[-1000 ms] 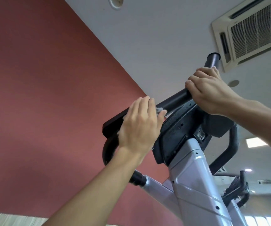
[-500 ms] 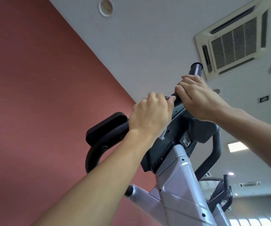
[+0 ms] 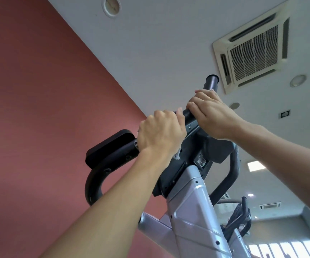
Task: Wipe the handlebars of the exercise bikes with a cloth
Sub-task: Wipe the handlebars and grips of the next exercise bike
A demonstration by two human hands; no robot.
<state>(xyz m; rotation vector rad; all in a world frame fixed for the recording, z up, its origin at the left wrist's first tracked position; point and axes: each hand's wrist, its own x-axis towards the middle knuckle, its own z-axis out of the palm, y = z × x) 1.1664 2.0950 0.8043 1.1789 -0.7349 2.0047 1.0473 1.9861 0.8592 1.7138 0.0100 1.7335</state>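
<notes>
fingers (image 3: 171,116) of the left hand (image 3: 161,133) curl shut around the cloth (image 3: 176,155) on the handlebar (image 3: 189,113), whose long axis climbs rightward toward the right hand (image 3: 212,112), clenched just beside it.

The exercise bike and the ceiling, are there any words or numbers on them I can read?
None can be read.
Small label under the grey bike console: too blurred to read.
Small dark square sign on the white ceiling: too small to read.
White shapes at the bottom right window: cut off, unreadable.
</notes>
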